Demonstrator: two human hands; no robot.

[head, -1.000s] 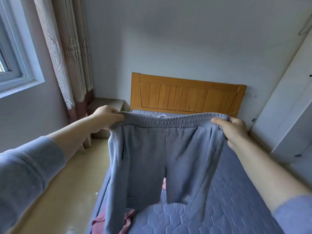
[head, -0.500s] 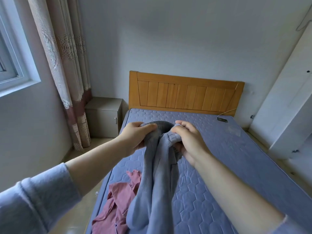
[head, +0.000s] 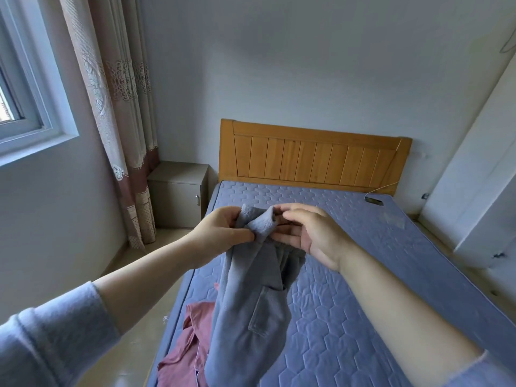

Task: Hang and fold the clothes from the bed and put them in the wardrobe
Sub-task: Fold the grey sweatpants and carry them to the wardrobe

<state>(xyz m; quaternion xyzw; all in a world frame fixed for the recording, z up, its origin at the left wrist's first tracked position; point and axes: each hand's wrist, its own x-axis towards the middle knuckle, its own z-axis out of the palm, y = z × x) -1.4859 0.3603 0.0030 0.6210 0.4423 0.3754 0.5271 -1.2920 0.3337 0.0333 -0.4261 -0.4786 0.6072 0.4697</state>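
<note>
- Nearest, a pink garment (head: 181, 356) lay crumpled at the near left edge of the bed (head: 377, 275), with the legs of the grey trousers (head: 251, 317) hanging just beside and partly over it
- The trousers hung doubled lengthwise, their long axis running down from the hands towards the person, a pocket facing out
- The left hand (head: 220, 233) pinched the gathered waistband between thumb and curled fingers and seemed to carry the weight
- The right hand (head: 312, 236) sat close alongside, fingers nearly straight with their tips at the waistband; whether it gripped could not be told
- Beyond and right of the hands, a broad stretch of quilted mattress looked like room enough to lay the trousers flat for folding
- A small dark item (head: 374, 201) lay near the headboard (head: 312, 160), well apart
- The wardrobe (head: 474, 191) stood across the bed on the right, nearer the right hand
</note>
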